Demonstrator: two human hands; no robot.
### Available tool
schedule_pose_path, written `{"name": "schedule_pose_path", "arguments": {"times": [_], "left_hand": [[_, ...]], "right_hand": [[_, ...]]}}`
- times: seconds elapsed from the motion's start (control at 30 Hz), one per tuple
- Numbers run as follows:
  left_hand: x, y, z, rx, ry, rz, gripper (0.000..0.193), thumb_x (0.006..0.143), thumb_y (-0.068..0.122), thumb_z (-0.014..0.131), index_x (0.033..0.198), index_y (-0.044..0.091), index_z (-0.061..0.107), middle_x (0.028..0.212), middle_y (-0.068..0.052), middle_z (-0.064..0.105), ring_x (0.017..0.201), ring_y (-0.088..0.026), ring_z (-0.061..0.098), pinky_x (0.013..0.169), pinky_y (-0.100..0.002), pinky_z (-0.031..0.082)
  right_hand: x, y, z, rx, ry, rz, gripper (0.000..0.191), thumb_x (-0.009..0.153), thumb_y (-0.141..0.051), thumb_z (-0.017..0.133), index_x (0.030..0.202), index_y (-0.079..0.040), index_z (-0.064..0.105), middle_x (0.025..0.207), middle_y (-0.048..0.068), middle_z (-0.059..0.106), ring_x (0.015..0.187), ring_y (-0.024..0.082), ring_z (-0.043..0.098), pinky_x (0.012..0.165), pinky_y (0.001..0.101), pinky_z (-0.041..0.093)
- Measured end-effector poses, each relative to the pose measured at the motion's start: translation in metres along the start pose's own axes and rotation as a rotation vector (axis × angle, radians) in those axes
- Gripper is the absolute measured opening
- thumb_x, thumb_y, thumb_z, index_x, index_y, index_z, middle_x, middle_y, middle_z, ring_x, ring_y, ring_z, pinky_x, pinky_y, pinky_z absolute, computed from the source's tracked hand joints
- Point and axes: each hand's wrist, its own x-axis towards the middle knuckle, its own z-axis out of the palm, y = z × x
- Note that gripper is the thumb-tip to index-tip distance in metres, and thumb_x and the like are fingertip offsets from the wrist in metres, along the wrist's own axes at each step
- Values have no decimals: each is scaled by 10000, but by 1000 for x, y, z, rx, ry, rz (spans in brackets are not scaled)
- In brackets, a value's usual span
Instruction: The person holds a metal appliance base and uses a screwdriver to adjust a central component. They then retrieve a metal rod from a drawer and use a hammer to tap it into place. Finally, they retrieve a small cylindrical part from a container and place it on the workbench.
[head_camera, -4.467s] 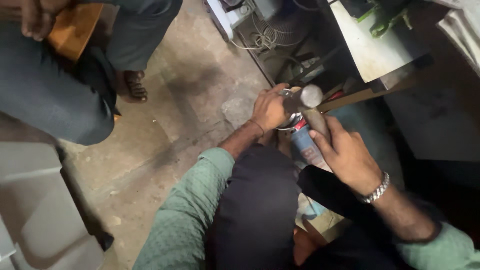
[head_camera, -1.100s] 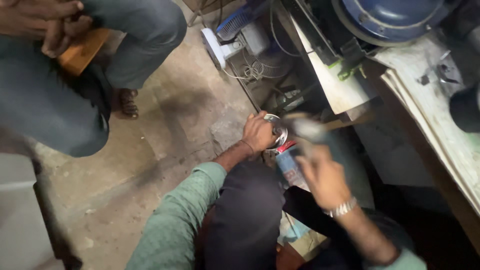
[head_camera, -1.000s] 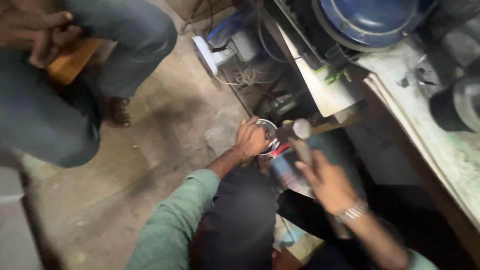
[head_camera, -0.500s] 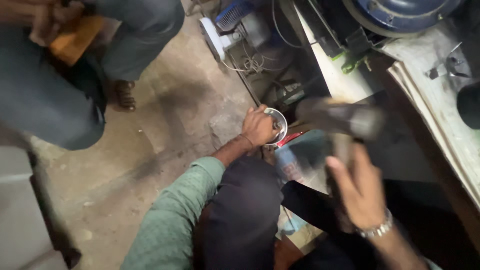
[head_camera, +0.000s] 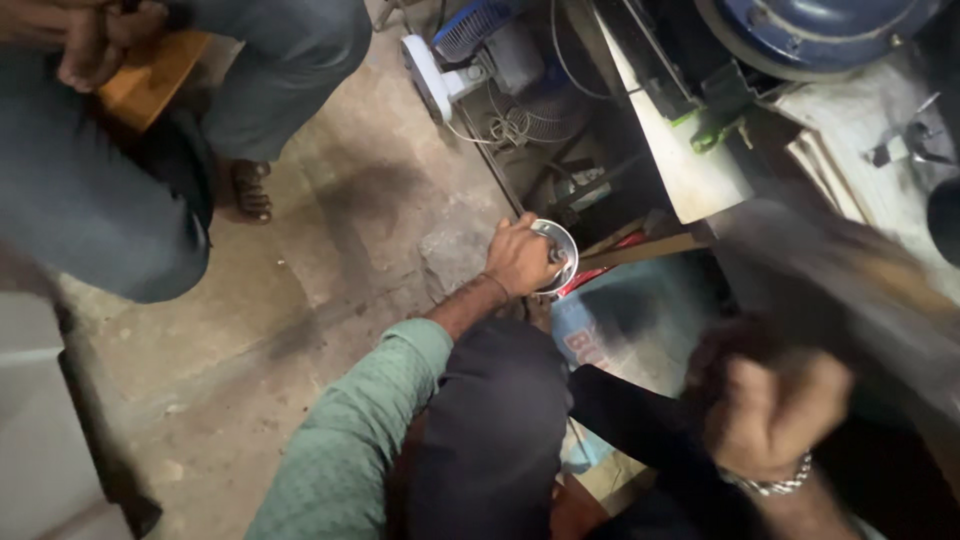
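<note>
Left hand (head_camera: 517, 255) clenched on the rim of a round metal ring (head_camera: 556, 256), fingers wrapped over its near edge, pressing it down low over the floor (head_camera: 330, 250). Sitting just left of a wooden stick (head_camera: 640, 248) that slants out beside it, with a blue sack (head_camera: 625, 330) right below. Right hand (head_camera: 770, 410) raised close to the camera, curled into a fist around a handle (too blurred to tell what kind of tool; only a grey-brown streak (head_camera: 850, 270) running up to the right). Silver bracelet (head_camera: 770, 485) on that wrist, green sleeve (head_camera: 350, 440) on the left arm, dark cloth over the knee between the two arms. Another person seated at upper left, hands (head_camera: 95, 40) clasped over grey trousers, a sandalled foot (head_camera: 250, 190) flat on the concrete. White fan (head_camera: 470, 45) and tangled cables farther back, beside a table (head_camera: 680, 160) carrying a blue metal drum (head_camera: 810, 30).
</note>
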Motion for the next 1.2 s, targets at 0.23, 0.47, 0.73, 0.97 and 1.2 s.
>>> {"name": "schedule_pose_path", "arguments": {"times": [0.23, 0.47, 0.73, 0.97, 1.2], "left_hand": [[2, -3, 5, 98, 31, 50, 374, 667, 461, 773, 842, 134, 816, 885, -64, 758, 1084, -239, 605, 852, -455, 452], [-1, -3, 2, -15, -27, -34, 332, 753, 471, 751, 842, 160, 826, 884, -57, 756, 1083, -237, 598, 866, -494, 447], [-5, 2, -13, -1, 61, 51, 295, 707, 433, 749, 814, 168, 822, 821, -64, 741, 1033, -255, 592, 802, -507, 438], [-1, -14, 15, 19, 3, 20, 288, 719, 428, 757, 791, 155, 813, 815, -64, 736, 1050, -250, 596, 844, -487, 445], [-3, 0, 9, -45, 104, 33, 269, 679, 395, 741, 810, 174, 822, 847, -60, 745, 1018, -262, 598, 816, -500, 442]], "right_hand": [[9, 61, 43, -446, -482, 467, 430, 989, -425, 613, 1100, -12, 565, 763, 261, 637, 771, 482, 633, 612, 538, 493], [12, 13, 20, 59, 125, 79, 491, 1006, -405, 609, 1195, 34, 499, 803, 182, 629, 622, 343, 602, 566, 408, 502], [2, 50, 8, -441, -431, 439, 383, 943, -365, 651, 1163, -56, 601, 727, 214, 663, 599, 343, 659, 565, 475, 506], [-9, 73, 42, -658, -318, -121, 199, 1061, -343, 505, 1120, -194, 623, 975, 208, 671, 796, 353, 668, 666, 431, 517], [1, 14, -13, -365, -452, 459, 401, 1020, -376, 595, 1273, -65, 589, 939, 187, 708, 826, 313, 702, 743, 457, 558]]}}
